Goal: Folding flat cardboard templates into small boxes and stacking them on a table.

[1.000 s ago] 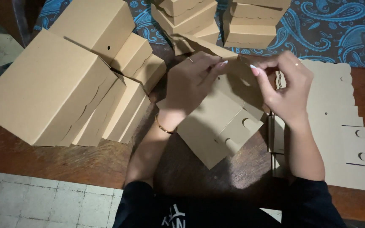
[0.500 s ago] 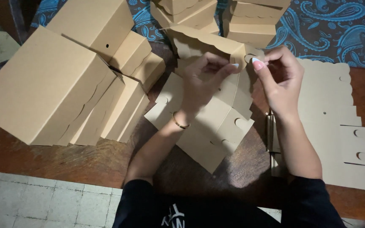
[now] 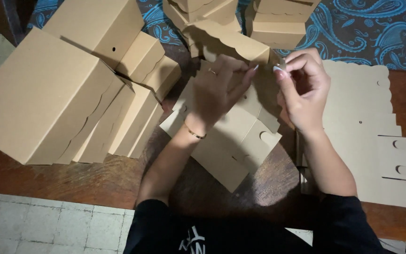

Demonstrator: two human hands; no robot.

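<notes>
Both hands have lifted the blank (image 3: 233, 141) a little higher and further up the frame than half a second ago, and its scalloped flap now stands folded up at the top centre. The left hand (image 3: 219, 89) lies spread over the blank's middle, fingers bent, fingertips pressing the upright flap. The right hand (image 3: 304, 87) is curled, thumb and forefinger pinched at the flap's right corner; whether something small sits between them I cannot tell. A thin bracelet (image 3: 194, 133) circles the left wrist.

The blank is plain brown card, tilted, its lower corner resting on the dark wooden table (image 3: 71, 183) at centre frame, with half-round notches along its right edge.

At the left stands a row of finished boxes (image 3: 48, 94), all the same brown, leaning against one another, each with a wavy-edged lid; one shows a small round hole in its side. More boxes (image 3: 278, 21) are stacked along the top centre. At the right lies a flat stack (image 3: 372, 122) of unfolded card with scalloped edges and notched tabs. A blue paisley cloth (image 3: 381, 28) covers the upper right corner, and pale floor tiles (image 3: 48, 221) show at the lower left.
</notes>
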